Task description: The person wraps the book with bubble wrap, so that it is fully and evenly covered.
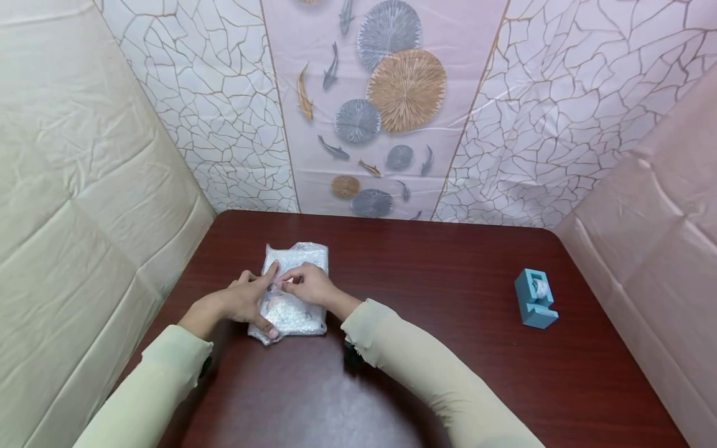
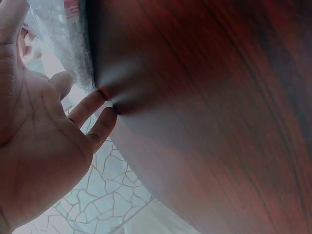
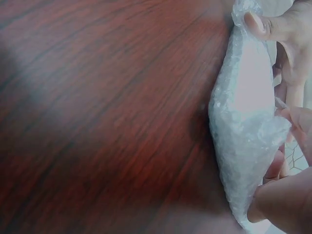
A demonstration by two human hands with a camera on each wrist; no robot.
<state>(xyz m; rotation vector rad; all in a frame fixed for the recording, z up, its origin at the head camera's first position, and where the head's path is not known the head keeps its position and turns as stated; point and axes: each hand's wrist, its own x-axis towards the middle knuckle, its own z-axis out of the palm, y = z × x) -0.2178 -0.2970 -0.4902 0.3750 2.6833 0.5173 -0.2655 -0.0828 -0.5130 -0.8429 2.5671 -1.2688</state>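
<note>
A flat package in clear bubble wrap lies on the left part of the table. My left hand rests on its left side with thumb and fingers spread. In the left wrist view, the lower fingers of the left hand reach down beside the package edge toward the tabletop. My right hand is over the middle of the package, its thumb and index finger pinching a bit of the wrap. The right wrist view shows the wrap bunched up near those fingertips. What lies inside the wrap is mostly hidden.
A blue tape dispenser with a roll of clear tape stands on the right side of the dark red wooden table. Patterned sheeting hangs behind the table, and pale padded panels flank both sides.
</note>
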